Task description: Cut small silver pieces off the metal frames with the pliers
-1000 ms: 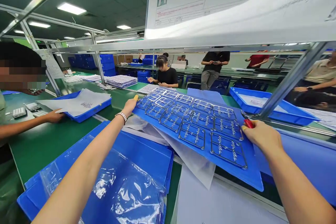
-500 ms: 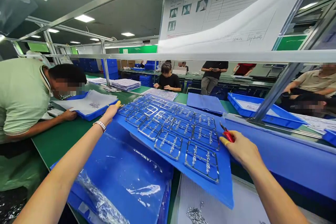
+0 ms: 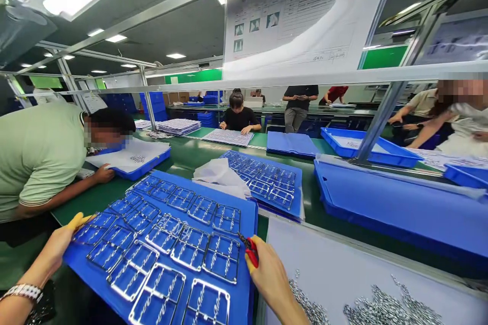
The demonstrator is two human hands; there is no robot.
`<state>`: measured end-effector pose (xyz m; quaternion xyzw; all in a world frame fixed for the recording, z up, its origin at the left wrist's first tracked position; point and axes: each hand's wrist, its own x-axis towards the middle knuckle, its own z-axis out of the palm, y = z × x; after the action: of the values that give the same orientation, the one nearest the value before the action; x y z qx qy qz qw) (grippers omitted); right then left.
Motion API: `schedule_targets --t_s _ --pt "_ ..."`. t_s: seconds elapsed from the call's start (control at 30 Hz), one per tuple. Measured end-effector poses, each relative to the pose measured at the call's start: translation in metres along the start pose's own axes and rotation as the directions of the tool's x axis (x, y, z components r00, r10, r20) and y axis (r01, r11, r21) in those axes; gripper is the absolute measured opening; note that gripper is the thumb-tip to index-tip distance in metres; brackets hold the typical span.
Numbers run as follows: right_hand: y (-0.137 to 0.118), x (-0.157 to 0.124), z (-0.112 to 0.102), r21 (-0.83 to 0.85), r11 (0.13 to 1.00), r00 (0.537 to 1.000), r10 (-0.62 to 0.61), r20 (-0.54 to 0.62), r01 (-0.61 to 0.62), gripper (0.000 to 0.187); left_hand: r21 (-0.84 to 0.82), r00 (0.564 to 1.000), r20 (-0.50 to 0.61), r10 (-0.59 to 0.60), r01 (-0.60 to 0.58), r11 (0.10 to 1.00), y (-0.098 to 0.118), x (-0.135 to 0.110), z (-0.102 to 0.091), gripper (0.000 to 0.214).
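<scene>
Two hands are in view. The left hand (image 3: 49, 249) reaches in from the lower left, a bracelet (image 3: 23, 292) at its wrist, and grips the edge of one blue sheet (image 3: 249, 216). The right hand (image 3: 271, 279) is clenched on a pair of red-handled snips (image 3: 251, 252) right at the sheet's right edge, and yellow covers sit on the fingertips (image 3: 250, 264). The sheet carries more than a dozen metal frames (image 3: 190, 249); the nearest are cut off by the bottom of the view, so the exact count is hard to make out. Just right, a white tray (image 3: 328, 249) holds small metal pieces (image 3: 385, 307), too many and too small to count. Beyond, on the green desk (image 3: 186, 160), a second blue sheet (image 3: 267, 183) of frames lies partly under crumpled white tissue (image 3: 219, 177), and a co-worker (image 3: 41, 162) rests one hand (image 3: 104, 174) on a blue tray (image 3: 147, 165).
</scene>
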<state>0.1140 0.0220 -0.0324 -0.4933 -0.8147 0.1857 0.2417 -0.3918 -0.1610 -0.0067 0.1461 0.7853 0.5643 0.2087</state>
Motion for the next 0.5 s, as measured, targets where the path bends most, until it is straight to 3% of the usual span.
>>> schedule_targets --t_s 0.13,0.23,0.37,0.5 --pt "-0.004 -0.013 0.034 -0.014 1.000 0.998 -0.024 0.064 0.025 0.032 -0.043 0.998 -0.042 -0.044 0.042 0.998 -0.051 0.016 -0.030 0.050" --pt "-0.004 -0.018 0.046 -0.013 0.998 0.993 -0.058 0.106 0.059 0.033 -0.043 0.997 -0.038 -0.060 0.059 0.997 -0.072 0.025 -0.038 0.051" --pt "-0.008 -0.008 0.031 -0.099 0.991 0.985 -0.069 0.157 0.085 0.029 -0.009 0.999 -0.016 -0.047 0.047 0.999 -0.082 0.032 -0.038 0.051" --pt "-0.015 0.052 0.002 -0.246 0.968 0.992 -0.029 0.124 0.059 0.024 -0.007 0.999 -0.009 -0.030 0.030 1.000 -0.076 0.029 -0.031 0.054"
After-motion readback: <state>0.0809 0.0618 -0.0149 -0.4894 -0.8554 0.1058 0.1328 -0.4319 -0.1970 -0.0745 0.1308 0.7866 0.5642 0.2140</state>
